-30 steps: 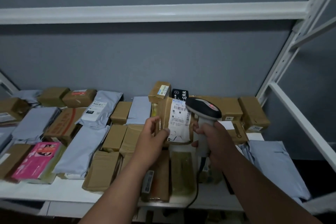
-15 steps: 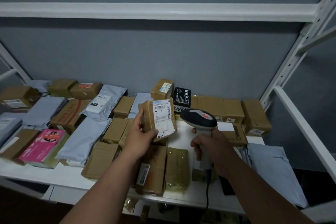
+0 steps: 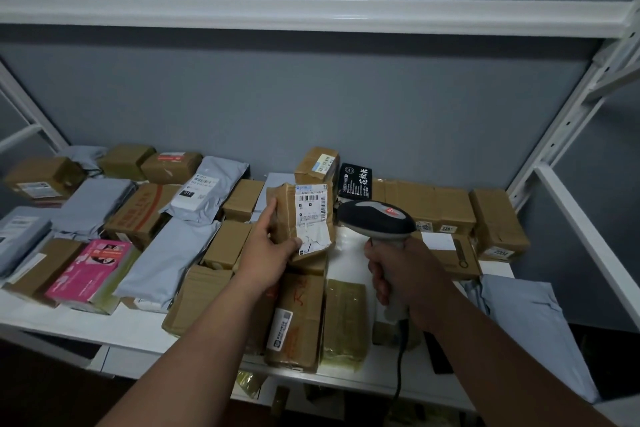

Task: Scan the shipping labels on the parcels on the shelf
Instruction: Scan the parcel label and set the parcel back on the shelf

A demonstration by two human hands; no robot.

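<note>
My left hand [image 3: 268, 248] grips a small brown cardboard parcel [image 3: 300, 218] upright above the shelf, thumb across its lower edge. Its white shipping label [image 3: 311, 215] with a barcode faces me, the bottom corner peeling. My right hand [image 3: 403, 274] grips the handle of a grey and black barcode scanner [image 3: 377, 220] just right of the parcel; its head sits beside the label, a little apart from it. The scanner's black cable [image 3: 398, 388] hangs down past the shelf edge.
The white shelf [image 3: 138, 329] carries several brown boxes, grey poly mailers [image 3: 166, 260], a pink packet [image 3: 91, 270] and a black packet [image 3: 355, 180]. A grey mailer [image 3: 530, 329] lies at the right. White uprights [image 3: 568, 111] and a rail flank the right side; another shelf spans above.
The parcel in my left hand has moved left and away from the scanner. My right hand has lowered the scanner and drawn it slightly right.
</note>
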